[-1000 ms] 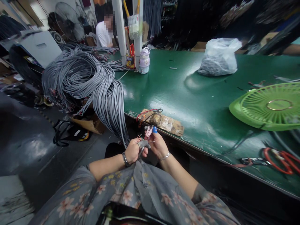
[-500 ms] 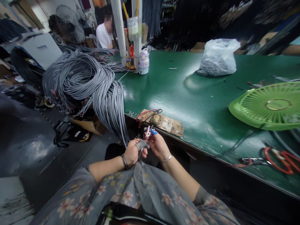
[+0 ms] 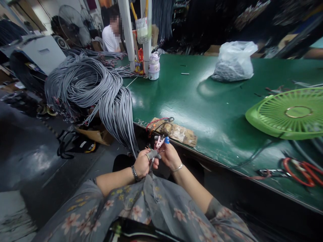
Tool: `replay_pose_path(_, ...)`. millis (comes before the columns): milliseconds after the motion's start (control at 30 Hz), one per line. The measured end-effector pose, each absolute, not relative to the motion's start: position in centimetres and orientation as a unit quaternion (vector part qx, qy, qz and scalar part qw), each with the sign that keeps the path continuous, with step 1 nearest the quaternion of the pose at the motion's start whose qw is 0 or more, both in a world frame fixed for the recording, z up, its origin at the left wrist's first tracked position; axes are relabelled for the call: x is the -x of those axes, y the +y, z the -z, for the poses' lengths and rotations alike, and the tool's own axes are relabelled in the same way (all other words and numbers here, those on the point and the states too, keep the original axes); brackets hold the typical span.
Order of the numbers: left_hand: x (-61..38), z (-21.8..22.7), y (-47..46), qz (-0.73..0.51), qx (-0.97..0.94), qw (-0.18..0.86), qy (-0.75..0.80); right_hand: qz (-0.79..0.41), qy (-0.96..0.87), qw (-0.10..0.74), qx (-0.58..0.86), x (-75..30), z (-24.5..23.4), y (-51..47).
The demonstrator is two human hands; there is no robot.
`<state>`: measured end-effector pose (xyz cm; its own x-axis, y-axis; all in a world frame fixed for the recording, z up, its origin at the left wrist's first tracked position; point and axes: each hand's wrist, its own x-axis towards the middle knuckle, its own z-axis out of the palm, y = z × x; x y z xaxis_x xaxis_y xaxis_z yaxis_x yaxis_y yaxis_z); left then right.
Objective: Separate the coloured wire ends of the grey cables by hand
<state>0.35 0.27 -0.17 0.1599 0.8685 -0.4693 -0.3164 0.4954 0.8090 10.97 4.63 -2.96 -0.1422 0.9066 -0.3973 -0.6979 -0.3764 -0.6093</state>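
Observation:
In front of my body, my left hand [image 3: 144, 163] is closed around the end of a grey cable [image 3: 151, 166], its thumb in a grey cover. Thin coloured wires [image 3: 149, 147] fan out from that end above the fist. Beside it my right hand [image 3: 169, 155] pinches a small pink clip [image 3: 159, 143] with two prongs, like a clothes peg, against the wires. A blue cover [image 3: 167, 140] wraps the tip of one right digit. Other right fingertips are partly hidden behind the clip. Just past both hands lies a worn wooden block [image 3: 176, 131] with red and black leads on it.
A thick bundle of grey cables [image 3: 116, 111] hangs over the left end of the green table [image 3: 202, 111]. Farther back stand a lilac bottle [image 3: 153, 66] and a filled plastic bag [image 3: 234, 62]. To the right are a green fan [image 3: 290, 114] and red-handled pliers [image 3: 299, 171]. Another person [image 3: 110, 37] sits beyond.
The pink clip now shows as a spread V, and my right thumb has straightened upward a little. My left hand stays in place on the cable. The view has shifted slightly.

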Motion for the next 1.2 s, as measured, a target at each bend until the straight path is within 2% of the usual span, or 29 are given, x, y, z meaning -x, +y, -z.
replay_pose_path(400, -0.2, 0.3, 0.3, -0.415, -0.271, 0.701, 0.513, -0.736, -0.138, 0.567, 0.344, -10.8, 3.2, 4.7)
replay_pose_path(700, 0.1, 0.2, -0.1, -0.406, -0.323, 0.692, 0.503, -0.778, -0.092, 0.531, 0.322, -11.3, 2.5, 4.2)
replay_pose_path(933, 0.8, 0.0, -0.3, -0.384, -0.38, 0.665, 0.516, -0.809, -0.248, 0.448, 0.288, -12.8, 2.7, 2.3)
replay_pose_path(1200, 1.4, 0.8, -0.2, -0.33, -0.464, 0.65, 0.503, -0.721, -0.395, 0.445, 0.357, -13.9, 2.0, 1.4)
